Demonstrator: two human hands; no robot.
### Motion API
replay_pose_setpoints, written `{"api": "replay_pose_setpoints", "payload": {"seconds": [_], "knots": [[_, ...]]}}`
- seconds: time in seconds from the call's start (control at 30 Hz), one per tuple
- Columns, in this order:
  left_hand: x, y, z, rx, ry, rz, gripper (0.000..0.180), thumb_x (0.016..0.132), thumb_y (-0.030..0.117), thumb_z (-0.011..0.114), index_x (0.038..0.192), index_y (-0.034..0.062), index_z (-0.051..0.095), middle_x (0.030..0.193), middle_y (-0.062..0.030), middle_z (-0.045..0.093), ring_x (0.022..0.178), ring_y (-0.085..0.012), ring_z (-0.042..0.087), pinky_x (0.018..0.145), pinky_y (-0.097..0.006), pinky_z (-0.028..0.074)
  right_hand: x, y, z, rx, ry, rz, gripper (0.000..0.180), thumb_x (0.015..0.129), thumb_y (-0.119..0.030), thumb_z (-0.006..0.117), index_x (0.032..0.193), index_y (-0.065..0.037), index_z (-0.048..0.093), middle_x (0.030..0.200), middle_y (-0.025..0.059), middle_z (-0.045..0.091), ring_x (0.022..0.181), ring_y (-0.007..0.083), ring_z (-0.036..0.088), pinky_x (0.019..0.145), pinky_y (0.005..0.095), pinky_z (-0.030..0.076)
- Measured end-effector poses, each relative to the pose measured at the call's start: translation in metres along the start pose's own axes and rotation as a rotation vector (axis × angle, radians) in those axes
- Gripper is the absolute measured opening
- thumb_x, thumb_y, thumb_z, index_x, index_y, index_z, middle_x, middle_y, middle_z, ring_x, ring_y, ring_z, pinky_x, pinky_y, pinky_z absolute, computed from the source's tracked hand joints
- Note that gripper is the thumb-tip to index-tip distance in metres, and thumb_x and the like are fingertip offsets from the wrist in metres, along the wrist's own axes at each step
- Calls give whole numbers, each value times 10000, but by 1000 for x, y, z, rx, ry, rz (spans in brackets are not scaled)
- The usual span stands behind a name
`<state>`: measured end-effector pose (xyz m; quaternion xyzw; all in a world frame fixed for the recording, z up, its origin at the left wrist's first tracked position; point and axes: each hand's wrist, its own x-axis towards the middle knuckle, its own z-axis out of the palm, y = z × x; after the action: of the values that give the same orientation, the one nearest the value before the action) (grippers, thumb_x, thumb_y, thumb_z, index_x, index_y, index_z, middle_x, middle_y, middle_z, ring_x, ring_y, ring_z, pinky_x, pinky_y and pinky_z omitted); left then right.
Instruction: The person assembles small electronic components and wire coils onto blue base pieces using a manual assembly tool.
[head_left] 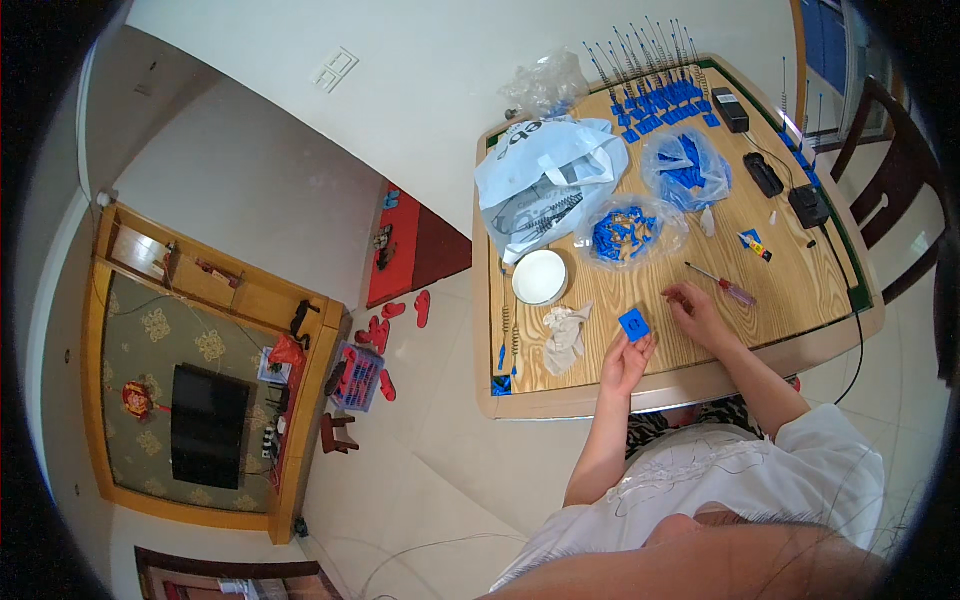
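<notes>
Near the front edge of the table, my left hand is closed on a small square blue plastic piece, held at the fingertips. My right hand is just to its right, low over the wood, fingers loosely bent and apart, and no object shows in it. Beyond that hand lies a screwdriver with a reddish clear handle. Farther back are a clear bag of small blue and brass-coloured parts and another bag of blue pieces.
Several blue pieces with upright springs line the far edge. A pale shopping bag, a white bowl and a crumpled tissue are at left. A black charger with a cord, a battery and a glue tube are at right.
</notes>
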<state>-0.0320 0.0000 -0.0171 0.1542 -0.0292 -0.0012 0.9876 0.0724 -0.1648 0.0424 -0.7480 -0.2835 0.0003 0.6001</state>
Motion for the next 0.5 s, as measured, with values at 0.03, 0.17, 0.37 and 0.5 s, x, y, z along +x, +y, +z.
{"api": "replay_pose_setpoints", "payload": {"seconds": [0.03, 0.17, 0.37, 0.5], "knots": [[1, 0, 1, -2, 6, -2, 311, 930, 146, 477, 1218, 29, 490, 1154, -110, 597, 1072, -238, 569, 1004, -420, 395, 0, 0, 0, -1, 1, 0, 157, 842, -19, 538, 986, -38, 598, 814, 50, 570, 645, 100, 508, 577, 245, 425], [1, -1, 4, 0, 48, -1, 281, 915, 153, 496, 1168, 35, 524, 1123, -122, 615, 1084, -244, 565, 1001, -429, 391, 0, 2, 1, 3, 1, 26, 152, 846, -48, 560, 992, -35, 599, 793, 47, 567, 635, 92, 504, 569, 243, 422], [0, 0, 4, 28, -4, -3, 337, 936, 172, 478, 1251, 52, 473, 1157, -87, 598, 1067, -216, 571, 991, -415, 403, 0, -2, 0, -1, -7, 46, 154, 848, -65, 567, 995, -32, 599, 786, 45, 566, 648, 95, 516, 578, 249, 431], [0, 0, 6, 38, 16, -6, 289, 923, 171, 495, 1188, 56, 514, 1125, -103, 615, 1079, -237, 566, 986, -423, 401, -1, 2, 1, 23, -8, 61, 161, 851, -72, 565, 1004, -35, 599, 797, 53, 575, 660, 110, 534, 594, 263, 447]]}}
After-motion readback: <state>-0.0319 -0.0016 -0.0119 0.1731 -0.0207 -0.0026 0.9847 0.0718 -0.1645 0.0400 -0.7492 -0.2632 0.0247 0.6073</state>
